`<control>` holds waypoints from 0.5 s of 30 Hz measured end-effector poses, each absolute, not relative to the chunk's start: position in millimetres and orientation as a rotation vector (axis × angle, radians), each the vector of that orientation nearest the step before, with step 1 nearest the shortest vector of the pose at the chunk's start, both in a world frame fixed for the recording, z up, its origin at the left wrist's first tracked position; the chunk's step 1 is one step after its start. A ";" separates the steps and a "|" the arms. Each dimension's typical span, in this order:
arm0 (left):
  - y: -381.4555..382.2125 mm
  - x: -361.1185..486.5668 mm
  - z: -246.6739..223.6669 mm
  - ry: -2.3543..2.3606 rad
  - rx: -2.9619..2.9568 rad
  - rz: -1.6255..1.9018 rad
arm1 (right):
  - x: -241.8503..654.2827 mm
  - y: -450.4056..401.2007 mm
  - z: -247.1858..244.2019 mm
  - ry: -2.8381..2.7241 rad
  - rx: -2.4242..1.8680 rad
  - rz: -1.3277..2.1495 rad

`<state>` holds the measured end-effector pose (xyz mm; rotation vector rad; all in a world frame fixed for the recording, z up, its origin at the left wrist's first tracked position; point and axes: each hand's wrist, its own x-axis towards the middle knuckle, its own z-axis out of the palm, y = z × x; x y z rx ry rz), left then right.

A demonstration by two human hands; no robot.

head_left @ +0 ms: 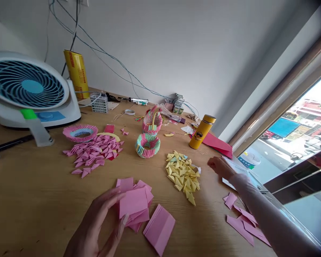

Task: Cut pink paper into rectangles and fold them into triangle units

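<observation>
My left hand (pixel 101 217) has its thumb and fingertips at the edges of a pink paper piece (pixel 133 202) on top of a loose pink stack. Beside that stack lies a folded pink paper pack (pixel 159 228). My right hand (pixel 219 166) is stretched out to the right with curled fingers, between the yellow bottle (pixel 202 132) and a white sheet; whatever it may hold is hidden. A pile of yellow folded paper triangles (pixel 183 175) lies between my hands. Several pink paper strips (pixel 243 221) are spread below my right forearm.
Pink folded triangles (pixel 98 150) form a heap at the left, by a pink paper ring (pixel 80 132). Green-and-pink paper basket (pixel 147 145) and another pink one with a handle stand mid-table. A fan (pixel 32 87) is at far left. Red paper (pixel 216 144) lies near the window.
</observation>
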<state>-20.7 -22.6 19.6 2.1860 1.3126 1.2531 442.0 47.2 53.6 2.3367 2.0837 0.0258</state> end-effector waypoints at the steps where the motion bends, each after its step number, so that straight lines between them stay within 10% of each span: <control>1: -23.1 -22.8 24.2 1.337 2.175 1.231 | 444.3 30.7 58.7 2.102 2.311 0.017; 15: -26.7 -2.1 75.1 1.251 2.205 1.332 | 392.3 24.4 41.3 2.236 2.466 0.037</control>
